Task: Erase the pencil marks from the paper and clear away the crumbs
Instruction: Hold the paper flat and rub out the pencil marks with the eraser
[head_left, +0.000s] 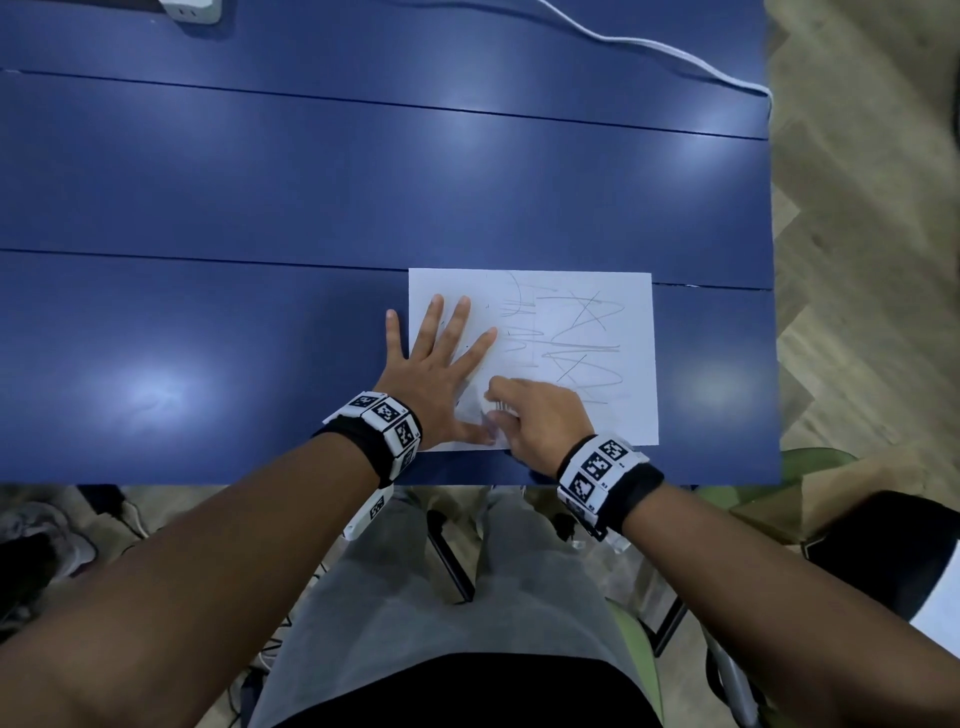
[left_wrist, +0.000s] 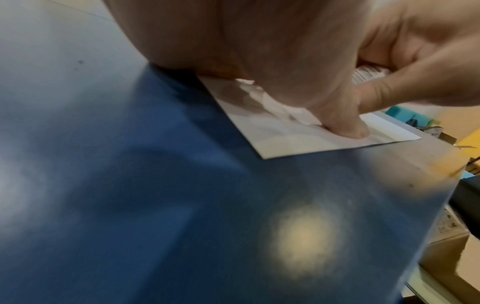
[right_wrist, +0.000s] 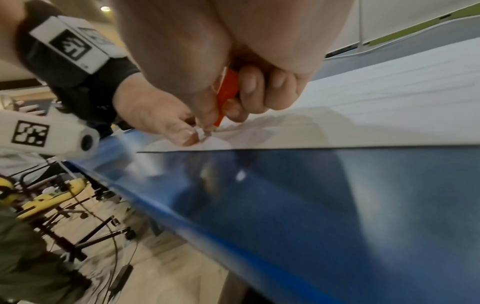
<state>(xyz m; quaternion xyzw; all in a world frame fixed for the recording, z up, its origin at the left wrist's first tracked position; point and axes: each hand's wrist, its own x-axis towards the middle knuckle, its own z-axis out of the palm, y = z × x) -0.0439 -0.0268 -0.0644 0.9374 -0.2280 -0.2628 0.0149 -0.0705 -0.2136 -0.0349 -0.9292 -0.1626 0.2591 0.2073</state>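
Note:
A white sheet of paper (head_left: 636, 317) lies on the blue table near its front edge, with grey pencil scribbles (head_left: 582, 338) across its middle and right. My left hand (head_left: 447, 358) presses flat on the sheet's left side with its fingers spread. My right hand (head_left: 501, 413) is at the sheet's lower left, just beside the left thumb. It pinches an orange-sleeved eraser (right_wrist: 227, 90) whose tip touches the paper (right_wrist: 389, 98). From above the eraser is only a blur under the fingers. I can make out no crumbs.
The blue table (head_left: 260, 364) ends just below the paper (head_left: 208, 480) and just right of it (head_left: 774, 364). A white cable (head_left: 649, 47) and a power strip (head_left: 192, 10) lie at the far side. My legs and a green chair (head_left: 639, 654) are below the table edge.

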